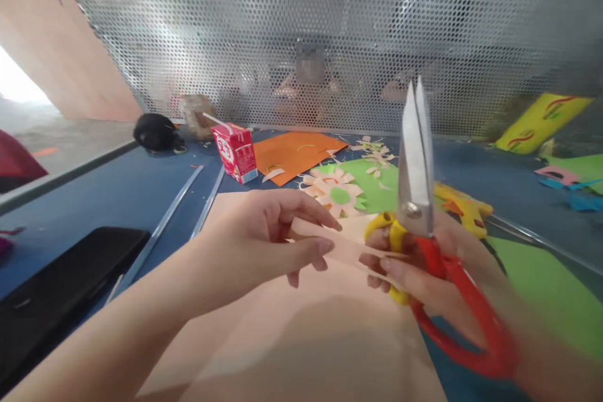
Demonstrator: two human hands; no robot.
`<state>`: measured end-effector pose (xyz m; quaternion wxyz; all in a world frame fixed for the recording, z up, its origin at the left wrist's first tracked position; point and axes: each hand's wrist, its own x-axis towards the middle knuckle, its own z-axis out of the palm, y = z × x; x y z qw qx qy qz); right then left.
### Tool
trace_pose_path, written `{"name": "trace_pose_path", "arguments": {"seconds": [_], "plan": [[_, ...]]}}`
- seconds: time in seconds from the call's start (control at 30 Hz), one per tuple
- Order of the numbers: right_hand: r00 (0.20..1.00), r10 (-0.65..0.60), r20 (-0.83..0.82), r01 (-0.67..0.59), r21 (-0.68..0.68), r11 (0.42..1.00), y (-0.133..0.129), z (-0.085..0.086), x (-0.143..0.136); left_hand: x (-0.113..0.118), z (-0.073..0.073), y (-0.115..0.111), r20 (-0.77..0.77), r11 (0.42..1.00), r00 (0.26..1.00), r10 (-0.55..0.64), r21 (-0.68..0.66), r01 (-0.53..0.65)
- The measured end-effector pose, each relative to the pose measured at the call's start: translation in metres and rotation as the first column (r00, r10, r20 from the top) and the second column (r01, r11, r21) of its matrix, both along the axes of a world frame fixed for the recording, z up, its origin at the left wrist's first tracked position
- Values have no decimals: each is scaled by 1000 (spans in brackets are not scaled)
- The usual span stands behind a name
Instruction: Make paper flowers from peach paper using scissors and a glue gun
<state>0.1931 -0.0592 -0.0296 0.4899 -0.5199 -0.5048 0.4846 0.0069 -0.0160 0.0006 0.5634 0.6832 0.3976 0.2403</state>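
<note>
My right hand [438, 282] is wrapped around a pair of scissors [417, 157] with one red and one yellow handle loop. The blades point up and are nearly together. A thin pale edge, apparently paper, shows at this hand's thumb and fingertips. My left hand [268, 232] hovers above a large sheet of peach paper [301, 333]. Its fingers are bent, and a gap separates the thumb from the forefinger. Just beyond the hands lies a peach paper flower [334, 191] with a green centre, beside green paper [377, 182].
A pink drink carton [235, 154] with a straw stands near orange paper [296, 154]. On the left are a black phone [70, 289] and clear glue sticks [164, 220]. A yellow glue gun [464, 207] lies right. Behind rises a perforated metal panel [235, 25].
</note>
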Motion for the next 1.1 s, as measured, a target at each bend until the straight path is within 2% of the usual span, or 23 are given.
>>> {"name": "trace_pose_path", "arguments": {"seconds": [0.13,0.23,0.33,0.5,0.63,0.73,0.83,0.97,1.03,1.1], "plan": [[996,36,-76,-41,-62,997,-4,5,2,-2,5,3,-6,1000,1000,-5,-10,5],[990,52,-131,-58,-39,998,-5,1,5,-3,10,5,-50,997,999,-1,-72,-3],[969,120,-218,-126,-14,992,-5,-4,10,-4,13,7,-63,994,998,-11,-113,4],[947,135,-291,-136,19,991,-8,-2,12,-5,11,8,-7,994,1000,-16,-108,15],[950,191,-246,-192,21,981,-10,1,12,-4,11,7,22,996,1000,-8,-90,10],[939,216,-269,-216,28,976,-9,-2,13,-5,11,8,14,993,999,-30,-110,31],[929,298,-220,-296,43,954,-7,-6,13,-8,9,7,-1,990,998,-61,-130,61],[943,313,-114,-306,75,949,-7,-6,12,-11,2,3,4,966,986,-168,-197,166],[944,317,-88,-315,36,949,-8,-3,10,-12,-1,-1,-60,945,976,-209,-271,185],[938,335,-91,-340,-41,940,-9,0,7,-13,-3,-3,-99,940,970,-222,-287,185]]}}
